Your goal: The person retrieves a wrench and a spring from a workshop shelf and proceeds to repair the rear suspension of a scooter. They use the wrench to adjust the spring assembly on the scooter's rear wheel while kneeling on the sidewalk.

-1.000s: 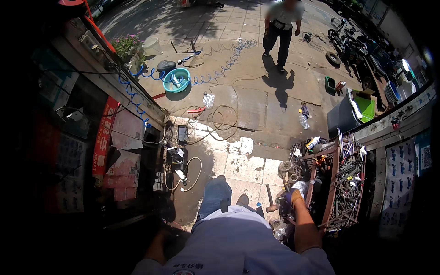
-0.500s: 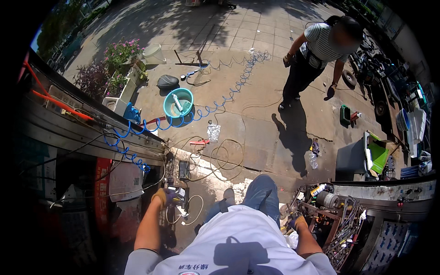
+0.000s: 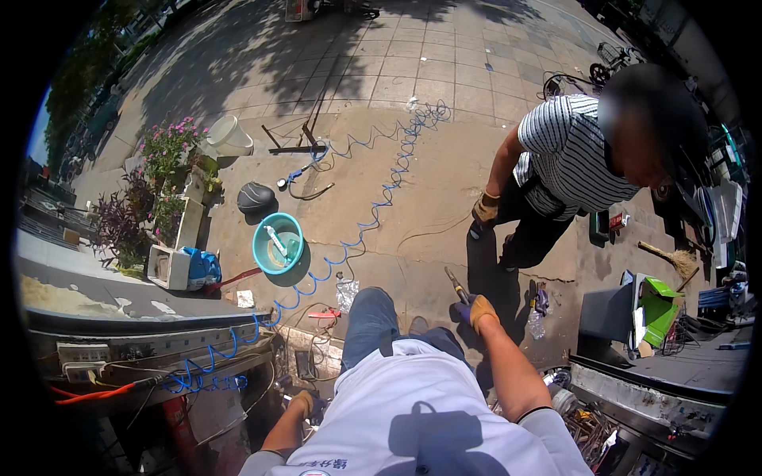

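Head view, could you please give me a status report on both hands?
Right hand closed around a slim tool, tip pointing ahead. Left hand low at left, grasp unclear. Co-worker close ahead, to the right.

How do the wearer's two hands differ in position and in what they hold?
The right hand reaches out ahead of the body, while the left hand is low, close beside the pale shirt. The right hand grips a slim hand tool with its tip pointing forward; whether the left hand holds anything, I can't tell. Both wear partly tan gloves.
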The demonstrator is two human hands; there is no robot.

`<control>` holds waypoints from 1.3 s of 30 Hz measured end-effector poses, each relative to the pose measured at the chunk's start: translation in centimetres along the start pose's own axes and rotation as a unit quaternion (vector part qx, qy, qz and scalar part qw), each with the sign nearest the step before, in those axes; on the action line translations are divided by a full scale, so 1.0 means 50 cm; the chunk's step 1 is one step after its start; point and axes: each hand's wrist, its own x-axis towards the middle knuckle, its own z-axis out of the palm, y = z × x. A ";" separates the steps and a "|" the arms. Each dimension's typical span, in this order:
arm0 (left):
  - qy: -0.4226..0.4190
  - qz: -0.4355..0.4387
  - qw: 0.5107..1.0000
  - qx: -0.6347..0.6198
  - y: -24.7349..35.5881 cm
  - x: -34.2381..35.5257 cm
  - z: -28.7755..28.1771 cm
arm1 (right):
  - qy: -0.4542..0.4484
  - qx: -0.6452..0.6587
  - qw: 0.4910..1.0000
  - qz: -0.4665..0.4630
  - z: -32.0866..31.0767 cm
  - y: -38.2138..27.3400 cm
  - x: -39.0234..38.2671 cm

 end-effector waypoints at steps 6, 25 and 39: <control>0.003 -0.008 1.000 -0.015 0.130 0.145 -0.376 | -0.020 0.148 0.986 -0.077 -0.160 -0.293 0.254; 0.178 -0.015 0.982 -0.060 1.065 0.334 -1.924 | 0.133 0.615 0.726 0.279 -0.633 -0.048 1.088; -0.176 -0.114 0.978 0.022 1.512 0.830 -2.158 | 0.136 0.212 0.966 0.055 -1.406 -0.193 1.892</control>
